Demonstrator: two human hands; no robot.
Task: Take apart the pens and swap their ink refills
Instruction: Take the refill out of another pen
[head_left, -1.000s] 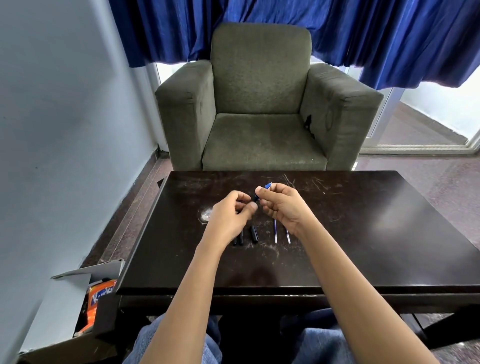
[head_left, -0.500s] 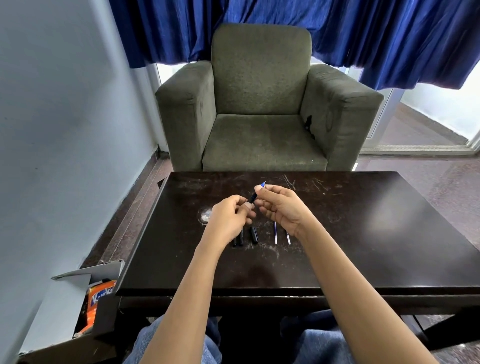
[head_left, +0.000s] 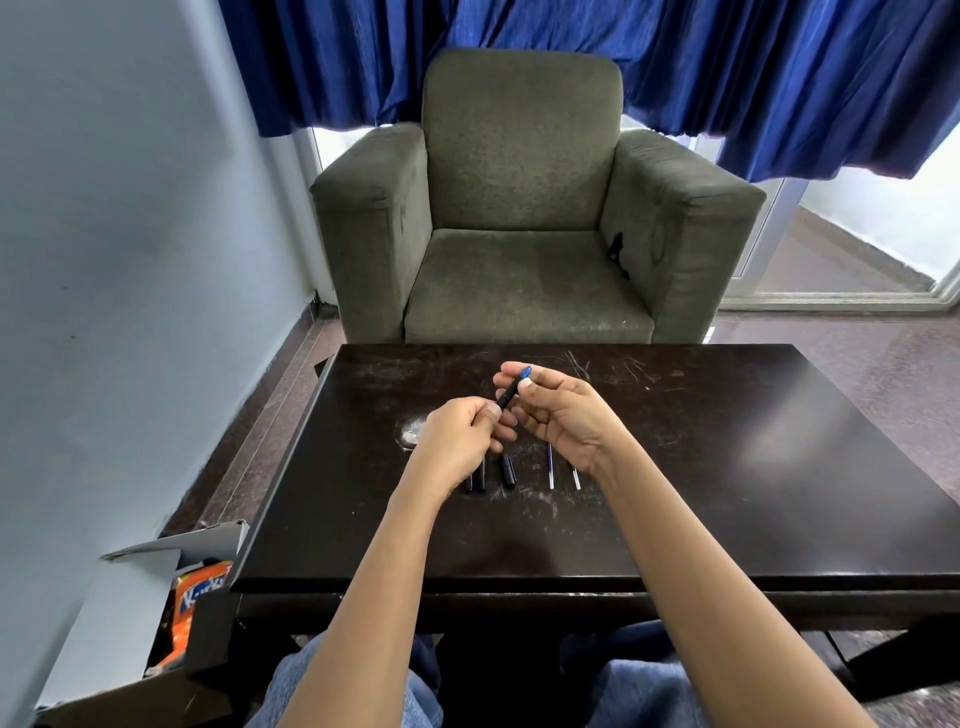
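Hands meet above the middle of the dark table (head_left: 727, 519), holding one black pen (head_left: 508, 394) between them, clear of the tabletop. The pen slants up to the right and ends in a blue tip. The left hand (head_left: 460, 439) has its fingers curled and pinches the lower end, which is buried in the grip, so that end cannot be made out. The right hand (head_left: 563, 415) curls loosely, thumb and fingertips pinching the upper part just below the blue tip.

On the table below the hands lie three short black pieces (head_left: 508, 472) side by side. The left two are half covered by the left hand, and it is hard to tell caps from barrels. Just to their right lie two thin refills (head_left: 550, 467), roughly parallel, their upper ends hidden under the right wrist.

One green armchair (head_left: 519, 208) fills the upper centre, under a blue curtain (head_left: 753, 78) cut off by the top edge. At the lower left, one open box (head_left: 171, 551) holds an orange packet (head_left: 200, 597), its print only partly readable and the rest hidden by the box and table edge.
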